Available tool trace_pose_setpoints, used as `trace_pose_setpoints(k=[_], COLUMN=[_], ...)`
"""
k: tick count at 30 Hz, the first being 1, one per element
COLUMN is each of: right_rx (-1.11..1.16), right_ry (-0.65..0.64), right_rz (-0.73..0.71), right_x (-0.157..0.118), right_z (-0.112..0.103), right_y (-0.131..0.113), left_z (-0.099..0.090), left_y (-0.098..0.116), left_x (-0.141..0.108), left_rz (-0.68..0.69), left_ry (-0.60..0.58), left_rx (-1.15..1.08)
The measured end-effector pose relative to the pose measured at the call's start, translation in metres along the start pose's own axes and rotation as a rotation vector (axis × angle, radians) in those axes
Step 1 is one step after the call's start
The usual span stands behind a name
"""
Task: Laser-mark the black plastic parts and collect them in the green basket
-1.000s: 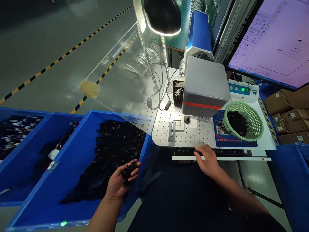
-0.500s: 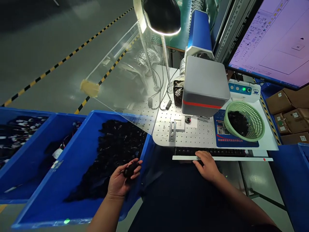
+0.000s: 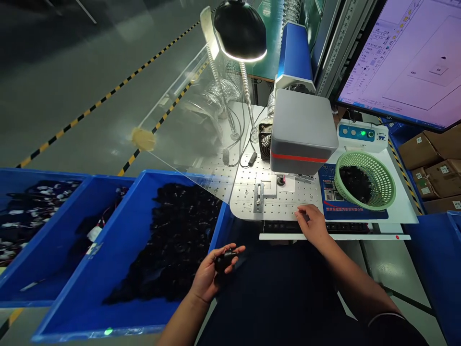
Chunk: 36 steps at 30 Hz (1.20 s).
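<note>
My left hand (image 3: pixel 212 271), palm up with its fingers curled, holds a small black part (image 3: pixel 224 260) beside the blue bin's right wall. How many pieces lie in the palm I cannot tell. Over the front edge of the perforated metal plate (image 3: pixel 241 206) hovers my right hand (image 3: pixel 312 222), fingers loosely bent, thumb apart and nothing visible in it. Beneath the grey machine head (image 3: pixel 302 127) a small black round part (image 3: pixel 280 180) sits by a white square fixture (image 3: pixel 268 185), a reddish glint at its side. The black keyboard (image 3: pixel 345 227) is partly covered by my right hand.
Left stands a blue bin (image 3: pixel 84 283) heaped with black parts (image 3: pixel 173 240); another bin (image 3: pixel 43 290) adjoins it. A green basket (image 3: pixel 385 185) with black pieces rests on a blue mat (image 3: pixel 355 214). A lamp (image 3: pixel 240 29), clear panel (image 3: pixel 187 144) and monitor (image 3: pixel 403 72) surround the bench.
My left hand has moved right, away from over the bin, with the black part. My right hand has lifted from the keyboard tray toward the plate. A reddish glint appears at the round part.
</note>
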State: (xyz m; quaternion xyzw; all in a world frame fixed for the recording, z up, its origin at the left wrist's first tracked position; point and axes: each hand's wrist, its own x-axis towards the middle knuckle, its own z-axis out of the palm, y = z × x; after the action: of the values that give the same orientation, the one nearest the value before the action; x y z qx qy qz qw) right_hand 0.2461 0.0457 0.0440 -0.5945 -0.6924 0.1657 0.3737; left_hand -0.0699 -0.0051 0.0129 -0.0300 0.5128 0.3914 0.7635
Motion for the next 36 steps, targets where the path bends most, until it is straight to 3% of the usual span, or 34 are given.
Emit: trace_pose_setpoints(k=[5,12,17,22,25,32,36], right_rx=[-0.091,-0.138,-0.005,0.163,0.149,-0.034,-0.076], right_ry=[-0.029,-0.057,-0.037,0.038,0.039,0.009,0.008], right_rz=[0.024,0.076,0.228,0.344,0.332,0.152,0.137], right_x=[0.02,0.048,0.066,0.078,0.085,0.108,0.113], right_z=[0.006,0.019,0.026,0.028,0.034,0.057,0.053], right_y=[0.013,0.017,0.012,0.014,0.014,-0.002,-0.009], left_z=[0.002,0.007,0.006,0.008,0.015,0.042,0.06], left_y=[-0.019,-0.019,-0.022,-0.021,-0.017,-0.008,-0.006], left_x=[-0.009,-0.028,-0.027,-0.024,-0.025,-0.026,-0.027], left_rz=[-0.042,0.046,0.146,0.118,0.093,0.047,0.027], left_ry=[-0.068,-0.119,-0.117,-0.076,-0.066,-0.136,-0.195], left_rx=[0.045,0.269,0.343,0.371,0.32,0.228,0.188])
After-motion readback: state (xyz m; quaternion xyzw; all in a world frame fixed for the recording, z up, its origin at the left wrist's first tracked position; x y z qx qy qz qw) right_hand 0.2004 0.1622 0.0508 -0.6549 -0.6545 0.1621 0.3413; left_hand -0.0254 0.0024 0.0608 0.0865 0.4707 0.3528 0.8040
